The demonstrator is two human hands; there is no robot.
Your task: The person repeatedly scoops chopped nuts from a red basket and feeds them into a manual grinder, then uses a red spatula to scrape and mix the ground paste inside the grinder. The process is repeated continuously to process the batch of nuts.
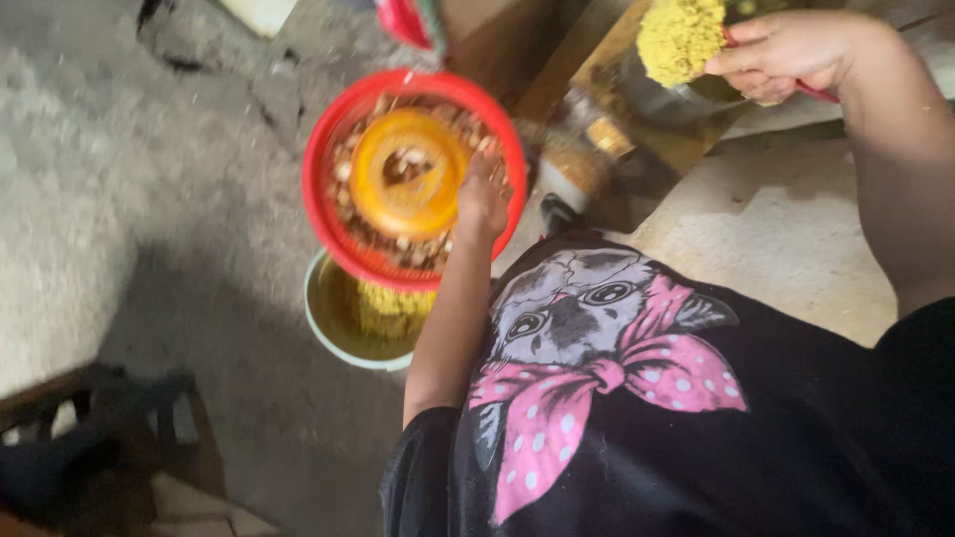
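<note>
Hands, two: left hand (482,204) in one red basin (328,149), right hand (786,50) with one yellow scoopful (679,38).

Rough home cooking spot: concrete floor (149,199), food bowls (343,323).

- Round basket (328,129), centre left: red rim.
- Ring-shaped dish (408,184) inside it: orange.
- Bowl (323,318), nearer: pale green outside, dull yellow inside.
- Crumbly heap (681,38), far right: yellow.
- Shirt (796,438), near right: black, with a grey animal print and a pink white-dotted bow.
- Floor (119,199): grey.
</note>
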